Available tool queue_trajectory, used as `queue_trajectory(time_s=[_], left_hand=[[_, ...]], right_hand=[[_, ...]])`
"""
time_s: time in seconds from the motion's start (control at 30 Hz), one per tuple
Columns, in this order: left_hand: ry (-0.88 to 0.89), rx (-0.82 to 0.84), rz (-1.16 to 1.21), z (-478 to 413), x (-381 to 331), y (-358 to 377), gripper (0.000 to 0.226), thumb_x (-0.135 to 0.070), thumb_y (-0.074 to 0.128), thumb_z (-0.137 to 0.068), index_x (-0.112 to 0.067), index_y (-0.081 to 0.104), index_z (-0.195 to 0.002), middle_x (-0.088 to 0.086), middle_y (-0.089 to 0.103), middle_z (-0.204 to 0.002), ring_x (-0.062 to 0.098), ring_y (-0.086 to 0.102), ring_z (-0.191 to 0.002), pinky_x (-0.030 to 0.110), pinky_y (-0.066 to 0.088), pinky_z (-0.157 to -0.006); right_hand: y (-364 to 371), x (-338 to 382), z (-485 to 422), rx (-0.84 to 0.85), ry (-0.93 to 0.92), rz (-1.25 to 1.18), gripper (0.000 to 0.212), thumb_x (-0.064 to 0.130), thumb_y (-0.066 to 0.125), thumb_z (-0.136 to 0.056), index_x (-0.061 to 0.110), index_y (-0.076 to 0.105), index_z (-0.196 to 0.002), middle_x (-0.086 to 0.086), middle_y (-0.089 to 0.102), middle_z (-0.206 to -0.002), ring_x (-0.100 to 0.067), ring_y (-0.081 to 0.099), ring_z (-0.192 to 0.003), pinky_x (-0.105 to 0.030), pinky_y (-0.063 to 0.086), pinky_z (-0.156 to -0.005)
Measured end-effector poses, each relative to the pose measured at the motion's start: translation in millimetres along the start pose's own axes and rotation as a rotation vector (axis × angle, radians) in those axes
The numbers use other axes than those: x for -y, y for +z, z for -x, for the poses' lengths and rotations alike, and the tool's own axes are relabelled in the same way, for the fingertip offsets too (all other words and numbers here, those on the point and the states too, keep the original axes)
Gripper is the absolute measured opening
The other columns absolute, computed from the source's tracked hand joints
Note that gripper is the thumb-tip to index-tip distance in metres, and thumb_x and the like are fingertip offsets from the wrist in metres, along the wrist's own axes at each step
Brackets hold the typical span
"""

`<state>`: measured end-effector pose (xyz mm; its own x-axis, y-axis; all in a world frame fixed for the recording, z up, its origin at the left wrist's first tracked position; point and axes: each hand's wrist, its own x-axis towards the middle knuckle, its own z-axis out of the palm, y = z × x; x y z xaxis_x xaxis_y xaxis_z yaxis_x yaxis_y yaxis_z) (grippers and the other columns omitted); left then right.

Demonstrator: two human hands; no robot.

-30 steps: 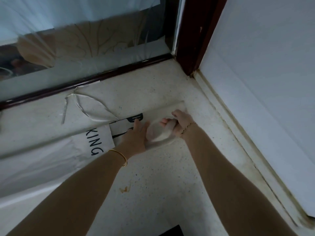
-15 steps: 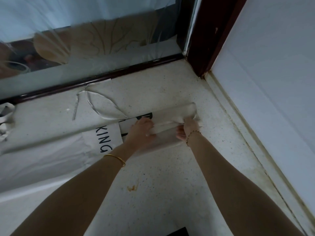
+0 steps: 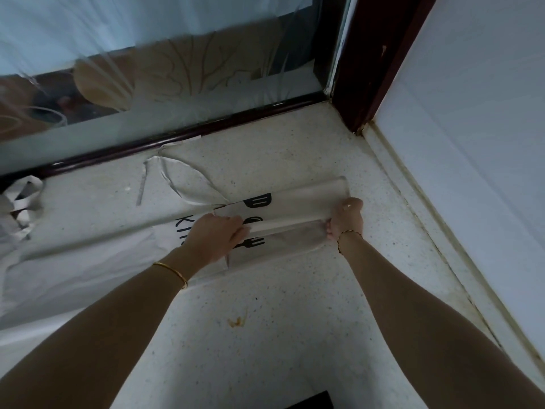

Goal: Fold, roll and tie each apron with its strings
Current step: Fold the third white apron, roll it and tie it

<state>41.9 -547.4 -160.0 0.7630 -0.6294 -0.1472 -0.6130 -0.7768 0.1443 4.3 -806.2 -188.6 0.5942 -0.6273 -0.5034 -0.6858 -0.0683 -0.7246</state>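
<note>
A white apron [image 3: 88, 261] with black lettering lies folded into a long strip on the speckled floor. Its right end [image 3: 295, 231] is turned over into a fold or loose roll. My left hand [image 3: 215, 237] grips the left side of that fold, and my right hand [image 3: 345, 216] pinches its right edge. The apron's thin strings [image 3: 177, 178] lie in loose loops on the floor behind the strip, near the window frame.
A dark wooden window frame [image 3: 177, 137] with glass runs along the back. A white wall [image 3: 472, 143] and its skirting close the right side. More white cloth with straps [image 3: 20, 202] lies at far left. An orange stain [image 3: 236, 321] marks the floor. A dark object [image 3: 309, 402] shows at the bottom edge.
The bunched end of the apron has been spread wider and flatter. My right hand moved right to the fold's edge, and black print on the fabric came into view.
</note>
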Motion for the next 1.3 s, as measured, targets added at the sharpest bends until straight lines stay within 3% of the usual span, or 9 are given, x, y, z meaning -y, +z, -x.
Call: queue_trajectory(time_s=[0.17, 0.37, 0.5, 0.63, 0.83, 0.93, 1.03, 1.2, 1.3], left_hand=[[-0.218, 0.060, 0.207, 6.5, 1.2, 3.8, 0.024, -0.034, 0.041, -0.099, -0.016, 0.046, -0.085, -0.002, 0.051, -0.071, 0.019, 0.053, -0.067, 0.028, 0.037, -0.060], [-0.578, 0.048, 0.544, 0.7, 0.0, 20.0, 0.016, -0.006, 0.054, -0.082, -0.009, 0.046, -0.095, 0.012, 0.052, -0.098, 0.029, 0.054, -0.086, 0.032, 0.041, -0.064], [-0.772, -0.019, 0.521, -2.7, -23.8, 14.3, 0.032, -0.007, 0.054, -0.078, -0.008, 0.050, -0.110, 0.012, 0.042, -0.117, 0.030, 0.041, -0.109, 0.036, 0.038, -0.087], [-0.536, -0.214, 0.140, -9.7, -71.4, 12.2, 0.032, -0.022, 0.057, -0.077, -0.016, 0.056, -0.109, 0.003, 0.049, -0.117, 0.026, 0.041, -0.110, 0.037, 0.033, -0.091], [-0.479, -0.060, -0.052, -21.7, -86.6, 21.3, 0.030, -0.024, 0.043, -0.093, -0.013, 0.046, -0.121, 0.010, 0.046, -0.120, 0.027, 0.045, -0.107, 0.037, 0.040, -0.090], [-0.503, 0.002, -0.042, -16.8, -67.7, 20.2, 0.030, -0.014, 0.046, -0.092, -0.011, 0.042, -0.122, 0.012, 0.042, -0.119, 0.027, 0.044, -0.107, 0.035, 0.046, -0.080], [-0.539, 0.058, 0.027, -8.8, -49.3, 19.6, 0.032, -0.008, 0.050, -0.090, -0.010, 0.042, -0.121, 0.014, 0.038, -0.122, 0.029, 0.042, -0.109, 0.036, 0.050, -0.079], [-0.620, -0.015, 0.176, -1.9, -23.1, 13.4, 0.025, 0.003, 0.047, -0.087, -0.004, 0.048, -0.111, 0.017, 0.042, -0.115, 0.032, 0.044, -0.105, 0.037, 0.046, -0.079], [-0.705, -0.084, 0.399, 5.0, -7.5, 10.5, 0.022, -0.003, 0.050, -0.085, -0.004, 0.051, -0.108, 0.014, 0.044, -0.112, 0.033, 0.051, -0.097, 0.042, 0.047, -0.078]], right_hand=[[2.3, 2.9, 4.2, -0.006, 0.015, 0.071, 0.040, 0.015, 0.028, -0.091, 0.031, 0.022, -0.127, -0.011, 0.059, -0.090, -0.033, 0.064, -0.081, -0.045, 0.057, -0.074], [4.7, 3.3, -2.6, -0.024, 0.021, 0.143, 0.051, 0.012, 0.037, -0.090, 0.033, 0.021, -0.134, -0.012, 0.059, -0.092, -0.036, 0.066, -0.084, -0.049, 0.058, -0.073], [4.3, 3.8, -6.2, -0.043, 0.048, 0.145, 0.047, 0.004, 0.041, -0.087, 0.026, 0.026, -0.127, -0.010, 0.054, -0.085, -0.036, 0.066, -0.082, -0.050, 0.058, -0.069], [5.3, -0.6, -12.2, -0.060, 0.036, 0.145, 0.039, 0.000, 0.044, -0.084, 0.020, 0.033, -0.116, -0.013, 0.058, -0.089, -0.033, 0.066, -0.078, -0.049, 0.059, -0.067], [-0.8, -4.4, -18.8, -0.037, 0.012, 0.230, 0.032, 0.008, 0.051, -0.081, 0.022, 0.033, -0.103, -0.016, 0.064, -0.088, -0.031, 0.068, -0.070, -0.048, 0.059, -0.059], [-9.0, -2.9, -11.8, -0.034, -0.039, 0.391, 0.027, 0.021, 0.053, -0.083, 0.022, 0.034, -0.103, -0.009, 0.062, -0.081, -0.028, 0.066, -0.068, -0.038, 0.057, -0.058], [-16.4, -1.9, -7.4, -0.037, -0.092, 0.578, 0.029, 0.032, 0.050, -0.088, 0.018, 0.036, -0.108, -0.005, 0.055, -0.078, -0.024, 0.056, -0.067, -0.025, 0.037, -0.051], [-20.7, -2.4, 0.0, -0.035, -0.106, 0.548, 0.038, 0.032, 0.050, -0.091, 0.017, 0.036, -0.123, -0.004, 0.053, -0.076, -0.021, 0.050, -0.062, -0.027, 0.038, -0.054], [-24.9, -0.1, 15.6, -0.119, -0.134, 0.480, 0.058, 0.030, 0.051, -0.093, 0.018, 0.023, -0.141, -0.005, 0.055, -0.083, -0.024, 0.053, -0.068, -0.030, 0.039, -0.058]])
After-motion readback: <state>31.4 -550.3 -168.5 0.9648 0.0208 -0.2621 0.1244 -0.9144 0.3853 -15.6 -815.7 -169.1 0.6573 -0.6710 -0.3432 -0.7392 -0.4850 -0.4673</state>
